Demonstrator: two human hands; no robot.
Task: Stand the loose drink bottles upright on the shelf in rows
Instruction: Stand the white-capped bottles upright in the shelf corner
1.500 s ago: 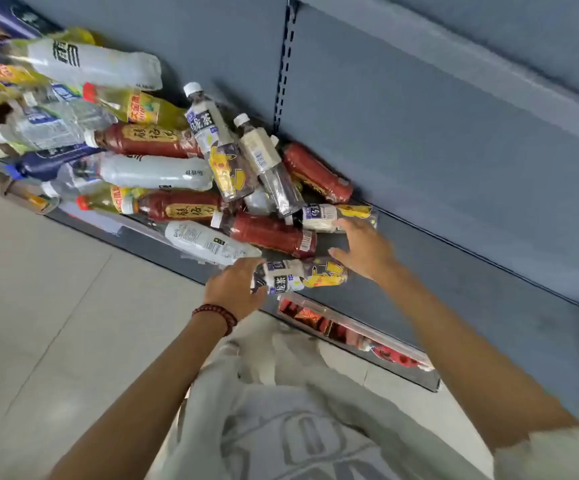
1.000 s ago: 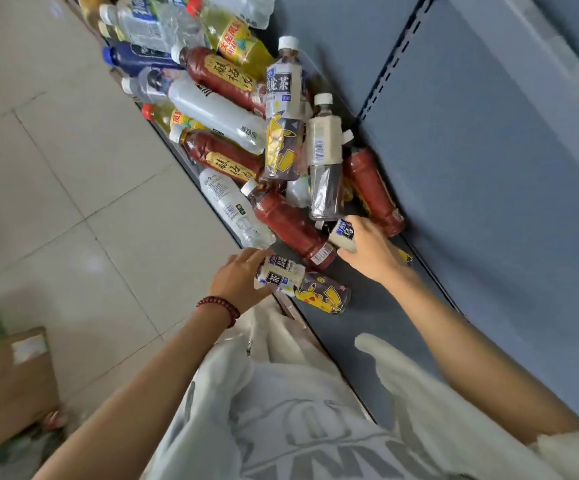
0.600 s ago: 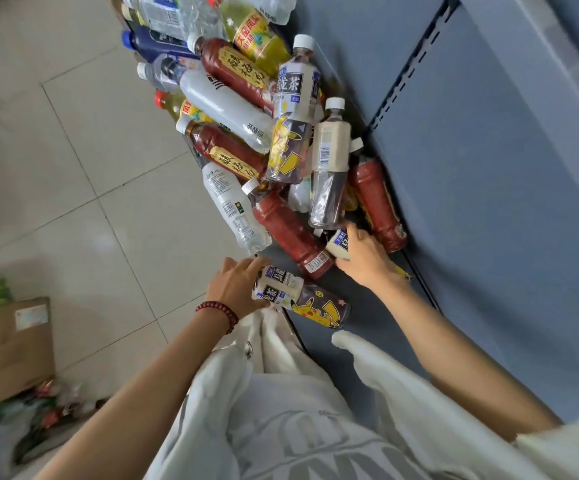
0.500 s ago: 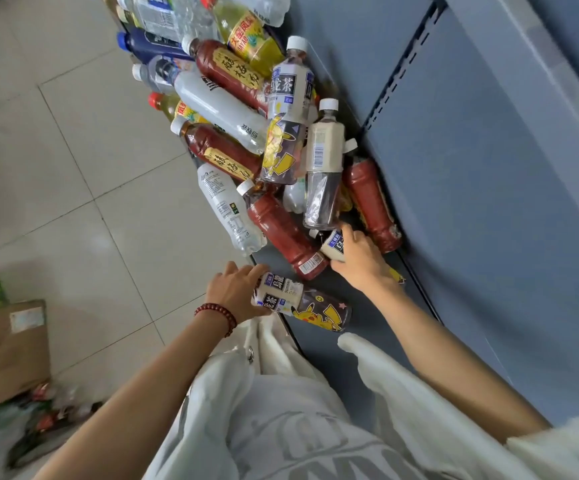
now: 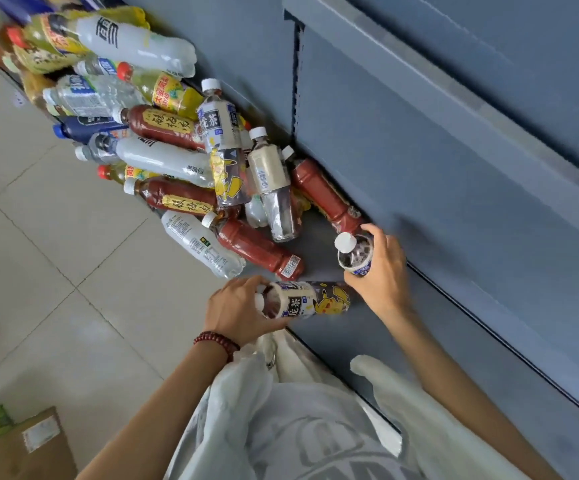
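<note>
Near the centre of the frame we see the left hand (image 5: 236, 308), its fingers (image 5: 243, 284) curled round the neck end of a tea bottle (image 5: 310, 299) with a yellow cartoon label. The bottle lies on its side on the grey shelf (image 5: 419, 368), base pointing right. Just right of it, the right hand (image 5: 383, 271) wraps its fingers (image 5: 380, 233) round a second tea bottle (image 5: 355, 256), white cap toward us (whether its base touches the shelf, we cannot tell). Up and to the left, a pile of loose bottles (image 5: 163, 157) sprawls along the shelf toward the upper left corner: dark red, clear, yellow and blue, lying or leaning. A red bottle (image 5: 257, 249) lies nearest the hands. A bead bracelet (image 5: 216, 341) circles the left wrist. The tiled floor (image 5: 56, 289) fills the left side, with a cardboard box (image 5: 21, 448) at the lower left.
</note>
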